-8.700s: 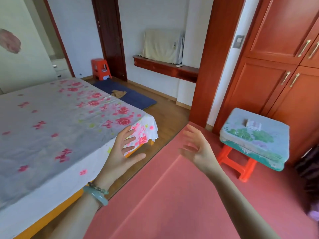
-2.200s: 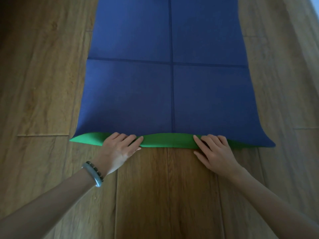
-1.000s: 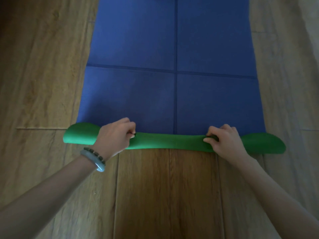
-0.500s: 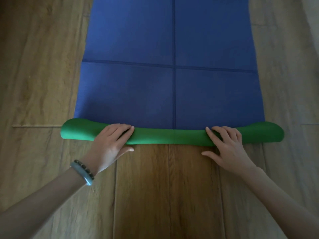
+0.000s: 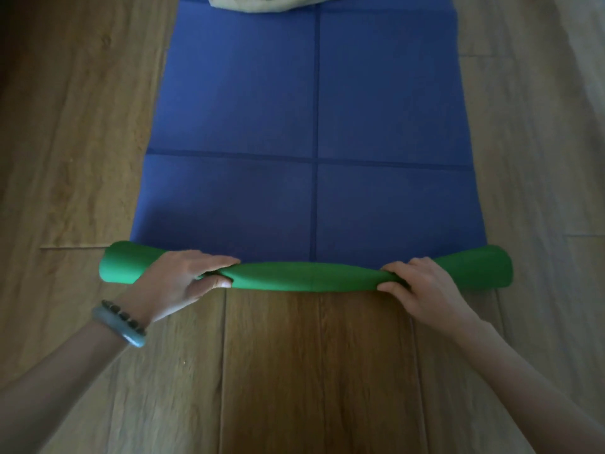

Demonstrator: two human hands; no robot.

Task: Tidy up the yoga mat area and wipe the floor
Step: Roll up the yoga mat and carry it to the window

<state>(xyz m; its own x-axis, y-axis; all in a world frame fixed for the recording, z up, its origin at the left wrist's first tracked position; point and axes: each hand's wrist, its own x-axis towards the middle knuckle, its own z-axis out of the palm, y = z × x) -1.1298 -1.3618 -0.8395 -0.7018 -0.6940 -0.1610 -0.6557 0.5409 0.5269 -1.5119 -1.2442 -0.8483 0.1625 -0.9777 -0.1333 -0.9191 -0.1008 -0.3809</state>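
Since approx half a sec ago both hands have gone from lying flat on the roll (image 5: 307, 276) to closing round it, and the roll looks a bit fatter, w/ both ends flaring. Progress: early, I'd say. Only the near end of the yoga mat (image 5: 314, 126) is turned over, green underside showing. The rest lies flat on the wood floor (image 5: 314, 371), blue side up, running off to the far edge of view. At that far end a pale cloth (image 5: 262, 3) sits on the mat, only partly in shot, so can't tell what it is exactly. Left to do, as I judge it: finish the rolling, get the cloth off before the roll reaches it, put the mat away, then wipe the floor; no sign of wiping yet. Pose: left hand (image 5: 183, 280) grasps the roll toward its left end, fingers over the top, thumb tucked on the near side, forearm coming in from near-left w/ bracelets (image 5: 119, 322) at the wrist. Right hand (image 5: 422, 286) grasps toward the right end, fingers curled over the top, thumb on the near side, forearm in from near-right. Between the hands the roll is squeezed tight and thin; outside each hand it opens wider, so it's uneven and prob needs evening out as it goes.
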